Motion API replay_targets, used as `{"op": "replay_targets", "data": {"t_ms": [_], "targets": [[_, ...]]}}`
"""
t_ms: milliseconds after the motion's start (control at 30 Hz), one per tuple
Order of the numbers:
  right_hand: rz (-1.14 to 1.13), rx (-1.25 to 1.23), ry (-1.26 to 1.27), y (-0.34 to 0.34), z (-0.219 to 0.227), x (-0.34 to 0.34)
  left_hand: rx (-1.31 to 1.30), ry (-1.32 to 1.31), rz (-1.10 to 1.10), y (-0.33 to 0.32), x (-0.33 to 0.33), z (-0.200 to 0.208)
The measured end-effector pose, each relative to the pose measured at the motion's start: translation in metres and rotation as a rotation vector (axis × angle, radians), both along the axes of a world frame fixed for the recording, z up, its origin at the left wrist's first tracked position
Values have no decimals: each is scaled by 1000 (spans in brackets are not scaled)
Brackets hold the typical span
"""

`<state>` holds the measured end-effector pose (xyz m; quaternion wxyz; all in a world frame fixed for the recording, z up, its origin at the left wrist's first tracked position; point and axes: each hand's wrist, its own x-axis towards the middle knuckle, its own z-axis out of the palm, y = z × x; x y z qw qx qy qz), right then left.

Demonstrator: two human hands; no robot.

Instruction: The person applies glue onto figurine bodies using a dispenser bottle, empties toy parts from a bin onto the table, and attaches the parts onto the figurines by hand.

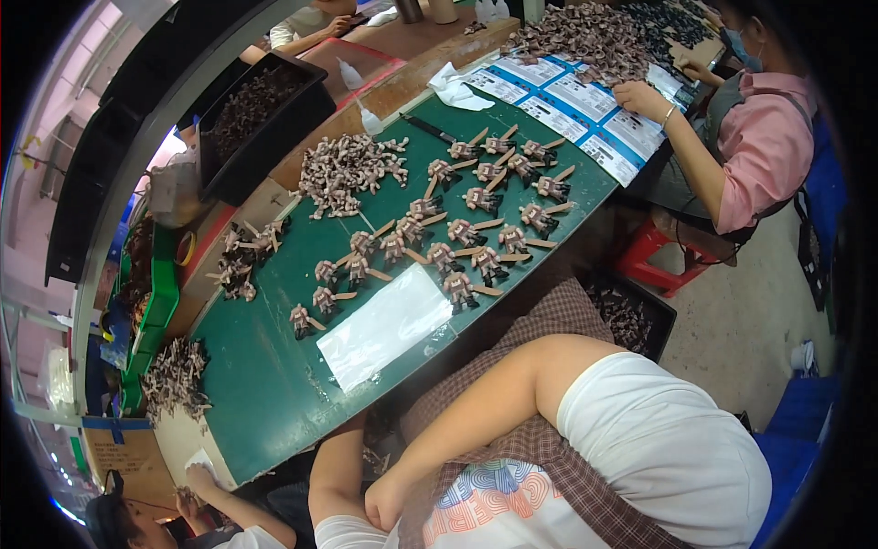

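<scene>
Right hand: low against the person's own chest, over a checked apron; fingers curl loosely inward and nothing shows in them.
Left hand: hidden under the table edge; only the forearm shows, so I cannot tell its state.
Green table: just ahead of both arms, running away up and to the right.
Clear plastic sheet: lies flat on the near part of the table, closest thing to the arms.
Small brown figures on sticks: laid in loose rows just beyond the sheet, apart from both hands.
Loose heap of figures: farther back, left of the rows.
Black bin: behind the heap, holding more pieces.
Co-worker in pink: far right, 1 hand on printed sheets.
</scene>
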<state>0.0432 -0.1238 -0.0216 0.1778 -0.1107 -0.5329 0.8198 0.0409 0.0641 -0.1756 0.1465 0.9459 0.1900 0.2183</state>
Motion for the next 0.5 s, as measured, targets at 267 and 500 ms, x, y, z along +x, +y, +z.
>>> {"op": "replay_targets", "data": {"t_ms": [267,500], "targets": [[53,62,2,-5,19,16,259,69,145,8,-7,7],[-22,451,-26,-9,12,20,445,201,257,-18,-18,-4]]}}
